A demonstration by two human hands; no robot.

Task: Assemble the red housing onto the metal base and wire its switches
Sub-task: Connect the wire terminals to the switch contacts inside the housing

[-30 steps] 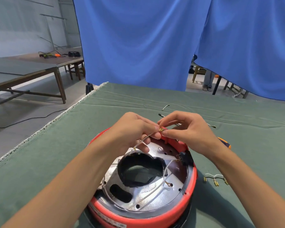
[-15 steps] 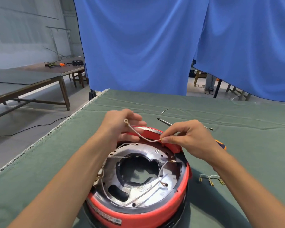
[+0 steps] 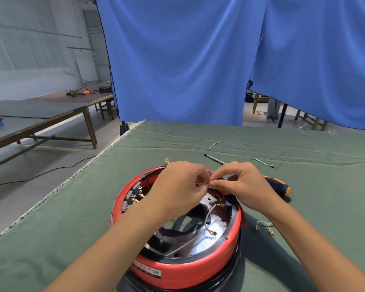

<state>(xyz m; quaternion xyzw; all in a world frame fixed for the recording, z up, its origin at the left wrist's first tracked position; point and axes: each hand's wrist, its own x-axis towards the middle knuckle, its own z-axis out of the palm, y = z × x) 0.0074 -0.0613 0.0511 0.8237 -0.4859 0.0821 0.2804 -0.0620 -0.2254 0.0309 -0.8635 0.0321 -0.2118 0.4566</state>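
Left hand (image 3: 181, 186) and right hand (image 3: 243, 184) fingertip to fingertip above far rim of red housing (image 3: 183, 268), both pinched on thin wire (image 3: 208, 213) trailing down to shiny metal base (image 3: 211, 226) inside; housing upright on green surface (image 3: 72, 218); orange-handled screwdriver (image 3: 277, 183) just behind right hand; loose terminal leads (image 3: 264, 226) beside right forearm

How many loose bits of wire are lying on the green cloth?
3: one far behind the hands, one beyond the screwdriver, one by the right forearm. Others may be hidden.
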